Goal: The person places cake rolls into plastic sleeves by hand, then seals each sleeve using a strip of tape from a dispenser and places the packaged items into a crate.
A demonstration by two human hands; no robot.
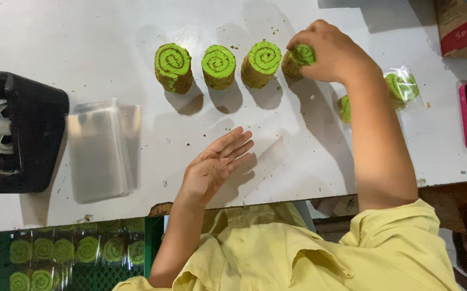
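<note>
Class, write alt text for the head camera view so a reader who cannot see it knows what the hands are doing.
The right hand grips a green swirl cake slice at the end of a row of three more slices on a white table, while the left hand rests open on it. A stack of clear bags and a black tape dispenser lie to the left.

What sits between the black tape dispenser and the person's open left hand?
A stack of clear plastic bags lies on the white table, seen from the head camera.
</note>
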